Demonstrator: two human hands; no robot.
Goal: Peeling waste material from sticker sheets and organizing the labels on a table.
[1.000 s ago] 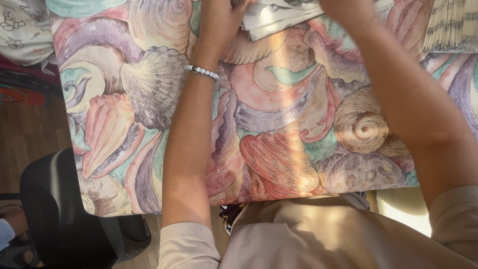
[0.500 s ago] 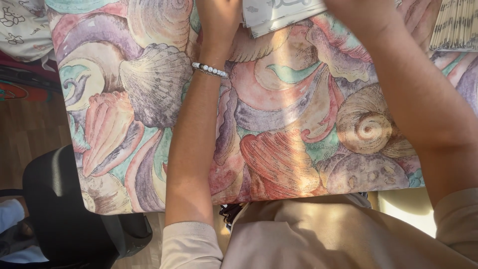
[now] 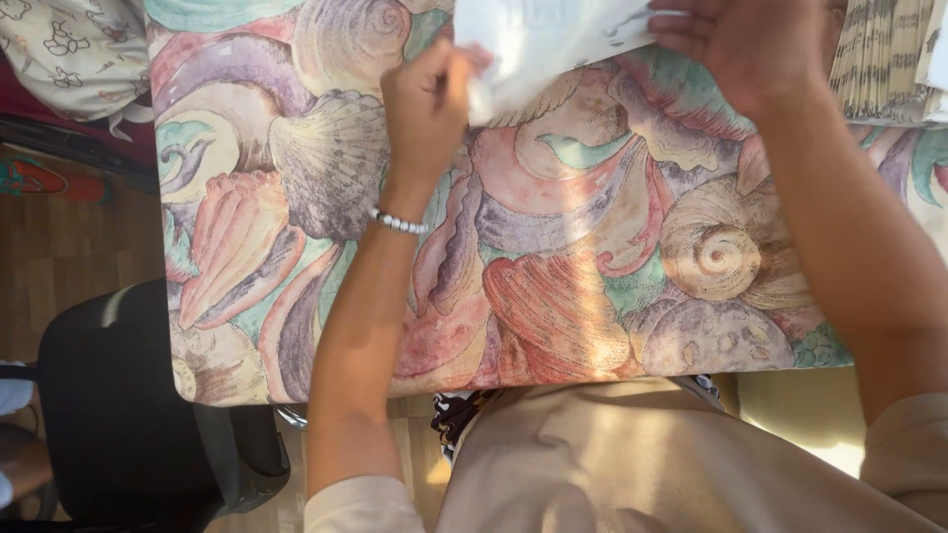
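A white sheet of paper point(image 3: 538, 44) lies tilted at the top of the view, over a table covered by a cloth with a seashell pattern point(image 3: 553, 257). My left hand point(image 3: 425, 104), with a white bead bracelet on its wrist, pinches the paper's lower left corner. My right hand point(image 3: 746, 44) rests on the paper's right edge, fingers spread and pointing left. The upper part of the paper runs out of view.
A stack of printed pages point(image 3: 884, 54) lies at the table's far right. A black chair point(image 3: 118, 415) stands at the lower left on a wooden floor. A patterned cushion point(image 3: 74, 49) is at the top left.
Both hands and the paper sit lower in the view than before, nearer to me. My left hand has closed on the paper's corner.
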